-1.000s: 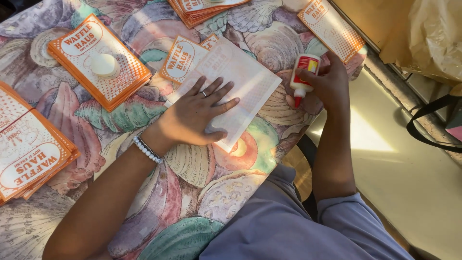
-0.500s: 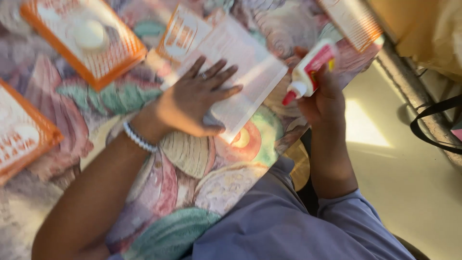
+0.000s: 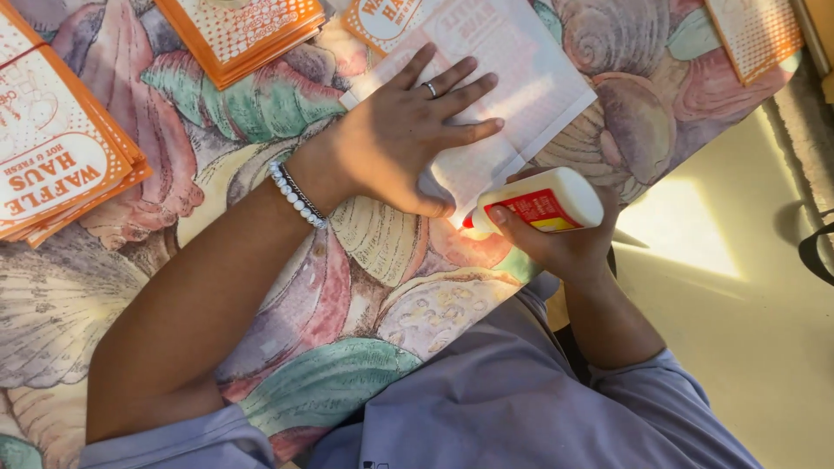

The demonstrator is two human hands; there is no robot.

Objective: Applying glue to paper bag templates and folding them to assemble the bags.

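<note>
Glue bottle (image 3: 540,201): white, red-and-yellow label, red nozzle; lying nearly level, long axis running left to right, nozzle aimed left at near corner of white paper sheet (image 3: 512,82). Gripped around the body by right hand (image 3: 565,243), fingers curled over label, thumb beneath. Sheet: pale, faint print showing through, set askew on shell-patterned tablecloth (image 3: 365,287) toward far edge of table, near corner just beside nozzle tip. Left hand (image 3: 408,139): flat, fingers spread, pressed palm-down on sheet, ring on one finger, beaded bracelet (image 3: 295,195) at wrist; thumb tip just beside nozzle. Bottle thus to the right of left hand, at near right corner of sheet; right hand the nearer. Packages: stack of orange-and-white printed flat bags (image 3: 52,156) at left edge of table, oval white label panel, dotted border; second stack (image 3: 243,30) at far edge, left of centre; single orange piece (image 3: 387,17) tucked under far side of sheet; another (image 3: 756,35) at far right corner. Grey-blue sleeves at near edge. Sunlit floor (image 3: 695,243) right of table.
</note>
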